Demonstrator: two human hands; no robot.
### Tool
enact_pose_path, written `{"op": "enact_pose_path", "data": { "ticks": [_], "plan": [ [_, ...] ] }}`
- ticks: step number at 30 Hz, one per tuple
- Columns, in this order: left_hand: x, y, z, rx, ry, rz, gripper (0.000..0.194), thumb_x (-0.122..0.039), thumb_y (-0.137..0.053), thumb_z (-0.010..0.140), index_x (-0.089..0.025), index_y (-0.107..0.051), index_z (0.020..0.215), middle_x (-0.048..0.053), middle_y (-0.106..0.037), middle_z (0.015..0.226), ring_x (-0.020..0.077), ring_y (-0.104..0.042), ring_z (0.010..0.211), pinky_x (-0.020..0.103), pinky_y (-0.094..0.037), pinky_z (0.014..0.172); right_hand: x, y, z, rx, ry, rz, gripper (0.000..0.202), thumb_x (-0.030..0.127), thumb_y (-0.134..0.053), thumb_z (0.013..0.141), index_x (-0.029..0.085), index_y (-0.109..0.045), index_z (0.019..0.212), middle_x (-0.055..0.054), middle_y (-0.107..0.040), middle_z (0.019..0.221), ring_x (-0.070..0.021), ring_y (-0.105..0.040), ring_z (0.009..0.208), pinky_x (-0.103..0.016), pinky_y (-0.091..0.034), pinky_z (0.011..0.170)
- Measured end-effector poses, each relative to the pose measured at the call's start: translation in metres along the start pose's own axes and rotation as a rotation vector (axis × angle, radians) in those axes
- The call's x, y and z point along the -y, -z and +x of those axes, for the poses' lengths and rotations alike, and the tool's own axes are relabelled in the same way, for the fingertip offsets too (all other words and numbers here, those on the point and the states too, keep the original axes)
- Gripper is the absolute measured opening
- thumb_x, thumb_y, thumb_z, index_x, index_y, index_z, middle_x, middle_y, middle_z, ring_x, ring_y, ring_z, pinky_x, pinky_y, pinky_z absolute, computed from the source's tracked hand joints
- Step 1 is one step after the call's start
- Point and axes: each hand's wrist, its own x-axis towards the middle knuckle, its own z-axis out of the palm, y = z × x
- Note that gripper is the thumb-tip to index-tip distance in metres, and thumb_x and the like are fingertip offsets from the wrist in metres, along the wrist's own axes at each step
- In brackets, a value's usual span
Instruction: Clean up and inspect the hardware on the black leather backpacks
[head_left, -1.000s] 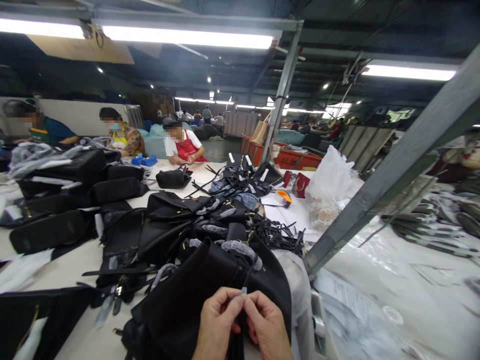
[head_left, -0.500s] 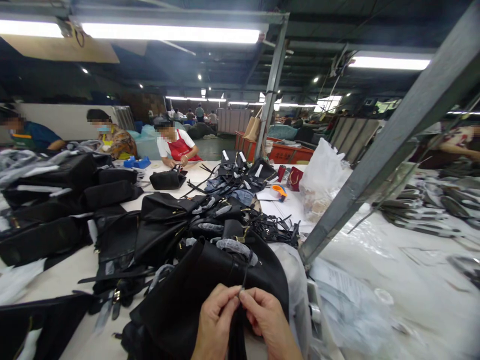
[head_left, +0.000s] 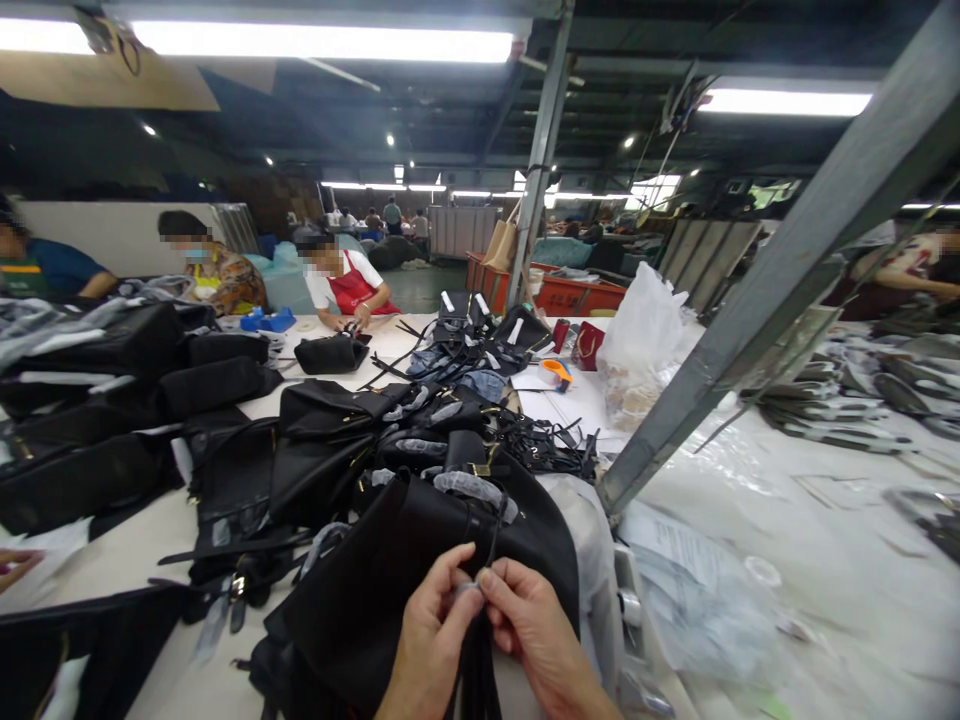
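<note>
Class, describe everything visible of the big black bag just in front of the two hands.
The large bag looks like smooth, softly shiny black leather. It lies slumped on the pale table, its broad side creased. Near its far edge curves a handle wrapped in cloudy plastic. A thin strap runs from there to the right hand; the left hand pinches a small pale piece. White plastic lies along its right side.

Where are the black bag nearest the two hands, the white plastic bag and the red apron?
Black bag (head_left: 360,600): head view, on its broad side.
White plastic bag (head_left: 639,325): head view, on its upper part.
Red apron (head_left: 351,290): head view, on its front.
</note>
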Motion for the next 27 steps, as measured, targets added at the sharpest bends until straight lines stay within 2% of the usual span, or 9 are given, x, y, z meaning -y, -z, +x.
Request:
{"op": "enact_pose_path", "data": {
  "ticks": [4, 8, 12, 15, 18, 20, 22, 24, 27],
  "plan": [
    [0.001, -0.003, 0.001, -0.003, -0.048, 0.104, 0.024, -0.041, -0.063, 0.082, -0.017, -0.069, 0.084, 0.003, -0.066, 0.075, 0.0172, -0.059, 0.071, 0.025, -0.046, 0.067, 0.004, -0.002, -0.004, -0.131, 0.115, -0.191, 0.039, 0.052, -0.069, 0.072, 0.018, -0.052, 0.062, 0.008, -0.04, 0.051, -0.0072, -0.033, 0.047, -0.02, -0.026, 0.045],
    [0.001, -0.004, 0.005, 0.002, -0.044, 0.119, 0.027, -0.043, -0.062, 0.082, -0.017, -0.068, 0.077, 0.001, -0.061, 0.069, 0.0145, -0.052, 0.065, 0.023, -0.041, 0.061, 0.008, -0.006, -0.005, -0.257, 0.33, -0.415, 0.031, 0.043, -0.065, 0.076, 0.018, -0.054, 0.061, 0.004, -0.047, 0.06, -0.0117, -0.043, 0.059, -0.023, -0.035, 0.055],
    [0.0, -0.002, 0.012, 0.056, 0.027, 0.087, 0.028, -0.043, -0.062, 0.079, -0.017, -0.062, 0.07, -0.003, -0.052, 0.062, 0.0118, -0.044, 0.058, 0.022, -0.036, 0.055, 0.009, 0.004, -0.005, -0.167, 0.259, -0.441, 0.033, 0.048, -0.057, 0.083, 0.018, -0.062, 0.07, 0.004, -0.046, 0.056, -0.0114, -0.042, 0.053, -0.023, -0.033, 0.051],
    [-0.002, 0.0, 0.015, 0.058, 0.078, 0.059, 0.031, -0.046, -0.063, 0.076, -0.017, -0.056, 0.066, -0.005, -0.043, 0.057, 0.0108, -0.038, 0.055, 0.022, -0.032, 0.052, 0.009, 0.045, -0.009, -0.289, 0.199, -0.421, 0.044, 0.057, -0.052, 0.083, 0.018, -0.068, 0.092, 0.003, -0.052, 0.059, -0.0118, -0.041, 0.05, -0.024, -0.032, 0.047],
    [-0.003, 0.002, 0.017, 0.058, 0.125, 0.057, 0.035, -0.05, -0.064, 0.074, -0.018, -0.055, 0.065, -0.005, -0.042, 0.057, 0.0112, -0.037, 0.055, 0.022, -0.032, 0.052, 0.005, 0.115, -0.02, -0.552, 0.177, -0.544, 0.051, 0.059, -0.049, 0.08, 0.017, -0.066, 0.103, 0.0, -0.057, 0.066, -0.0147, -0.047, 0.056, -0.026, -0.039, 0.052],
    [-0.003, 0.003, 0.019, 0.067, 0.134, 0.068, 0.036, -0.052, -0.065, 0.073, -0.018, -0.058, 0.067, -0.004, -0.045, 0.059, 0.0119, -0.039, 0.058, 0.022, -0.034, 0.054, -0.001, 0.163, -0.031, -0.666, 0.11, -0.715, 0.05, 0.059, -0.046, 0.078, 0.018, -0.068, 0.096, -0.001, -0.058, 0.067, -0.0178, -0.052, 0.064, -0.028, -0.042, 0.059],
    [-0.001, 0.004, 0.02, 0.074, 0.133, 0.069, 0.037, -0.054, -0.066, 0.072, -0.018, -0.06, 0.068, -0.004, -0.046, 0.061, 0.0122, -0.04, 0.059, 0.022, -0.035, 0.055, -0.011, 0.2, -0.043, -0.731, 0.034, -0.798, 0.046, 0.059, -0.047, 0.074, 0.019, -0.068, 0.078, -0.002, -0.057, 0.063, -0.0203, -0.054, 0.067, -0.029, -0.043, 0.06],
    [0.0, 0.004, 0.022, 0.079, 0.144, 0.056, 0.039, -0.056, -0.067, 0.071, -0.018, -0.061, 0.07, -0.004, -0.046, 0.061, 0.0123, -0.04, 0.059, 0.021, -0.036, 0.055, -0.026, 0.222, -0.051, -0.768, -0.034, -0.817, 0.041, 0.058, -0.049, 0.069, 0.02, -0.063, 0.061, -0.002, -0.056, 0.057, -0.0212, -0.054, 0.065, -0.029, -0.041, 0.057],
    [-0.002, 0.004, 0.023, 0.09, 0.181, 0.035, 0.041, -0.059, -0.068, 0.07, -0.018, -0.062, 0.07, -0.004, -0.047, 0.062, 0.0125, -0.041, 0.06, 0.021, -0.037, 0.055, -0.052, 0.234, -0.051, -0.787, -0.116, -0.817, 0.041, 0.059, -0.049, 0.068, 0.022, -0.058, 0.053, -0.004, -0.058, 0.057, -0.021, -0.055, 0.064, -0.028, -0.04, 0.054]
  ]
}}
